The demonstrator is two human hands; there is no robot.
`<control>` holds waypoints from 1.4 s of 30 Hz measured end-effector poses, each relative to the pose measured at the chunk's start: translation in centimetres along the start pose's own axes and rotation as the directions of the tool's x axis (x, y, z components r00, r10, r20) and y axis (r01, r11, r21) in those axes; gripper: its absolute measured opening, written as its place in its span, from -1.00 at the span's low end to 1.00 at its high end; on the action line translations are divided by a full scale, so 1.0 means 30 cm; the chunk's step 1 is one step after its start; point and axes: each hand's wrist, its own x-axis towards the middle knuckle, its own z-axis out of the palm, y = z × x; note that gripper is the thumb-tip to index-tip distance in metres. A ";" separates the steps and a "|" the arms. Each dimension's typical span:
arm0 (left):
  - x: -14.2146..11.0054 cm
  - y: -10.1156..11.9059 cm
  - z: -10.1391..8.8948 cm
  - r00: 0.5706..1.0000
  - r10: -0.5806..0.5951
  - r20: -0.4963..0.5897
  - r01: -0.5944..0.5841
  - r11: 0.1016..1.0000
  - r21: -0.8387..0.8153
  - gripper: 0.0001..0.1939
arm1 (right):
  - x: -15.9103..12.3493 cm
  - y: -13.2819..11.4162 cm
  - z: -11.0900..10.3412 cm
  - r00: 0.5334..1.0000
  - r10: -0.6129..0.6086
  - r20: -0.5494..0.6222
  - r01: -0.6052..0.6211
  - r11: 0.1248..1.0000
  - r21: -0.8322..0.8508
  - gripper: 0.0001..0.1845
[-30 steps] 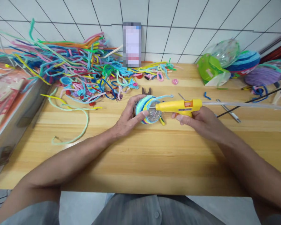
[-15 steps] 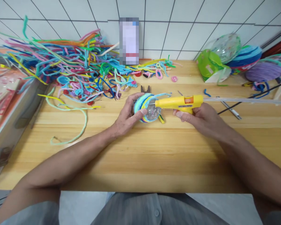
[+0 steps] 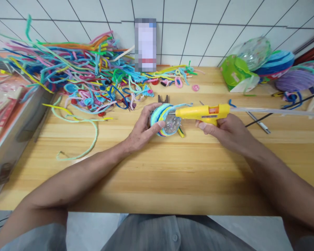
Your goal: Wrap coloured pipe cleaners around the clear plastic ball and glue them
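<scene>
My left hand (image 3: 148, 127) is wrapped round a clear plastic ball (image 3: 172, 124) coiled with blue, mint and yellow pipe cleaners (image 3: 162, 116). The ball's uncovered clear end faces right. One light blue pipe cleaner end sticks out from its top toward the right. My right hand (image 3: 222, 130) grips a yellow hot glue gun (image 3: 192, 112), fingers at the trigger. The metal nozzle points left and lies close to the edge of the coils; whether it touches cannot be made out. A long clear glue stick (image 3: 267, 111) runs out of the gun's back. Pliers (image 3: 163, 99) lie partly hidden behind the ball.
A tangled heap of pipe cleaners (image 3: 94, 73) lies at the back left, beside a phone (image 3: 145, 45) against the tiled wall. Coiled balls (image 3: 276, 64) and a green piece (image 3: 235, 73) stand back right. A utility knife (image 3: 260, 123) and black cable (image 3: 282, 109) lie right.
The glue gun has shifted slightly right and up relative to the ball, its nozzle drawn a little away from where it was. My left hand keeps hold of the ball.
</scene>
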 end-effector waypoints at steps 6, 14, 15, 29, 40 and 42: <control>0.000 -0.004 0.002 1.000 0.002 -0.008 -0.002 1.000 -0.011 -0.37 | -0.007 -0.012 0.010 1.000 0.000 -0.001 0.000 1.000 -0.004 -0.57; 0.000 0.000 -0.001 1.000 0.020 0.002 -0.020 1.000 -0.006 -0.38 | -0.009 -0.008 0.001 1.000 0.006 -0.019 -0.006 1.000 -0.027 -0.59; 0.001 0.000 -0.001 1.000 0.020 0.002 -0.020 1.000 -0.006 -0.38 | -0.008 -0.009 0.000 1.000 0.005 -0.017 -0.005 1.000 -0.028 -0.58; 0.000 0.001 -0.004 1.000 0.013 0.005 -0.013 1.000 0.005 -0.37 | -0.004 -0.030 -0.008 1.000 0.014 0.005 -0.013 0.997 -0.077 -0.51; 0.001 0.003 -0.005 1.000 0.018 0.003 -0.018 1.000 0.017 -0.38 | 0.000 -0.035 -0.001 1.000 0.015 0.005 -0.015 0.998 -0.062 -0.50; 0.000 0.005 -0.006 1.000 0.013 0.003 -0.013 1.000 0.025 -0.38 | -0.002 -0.024 -0.003 1.000 0.028 0.011 -0.028 0.998 -0.060 -0.51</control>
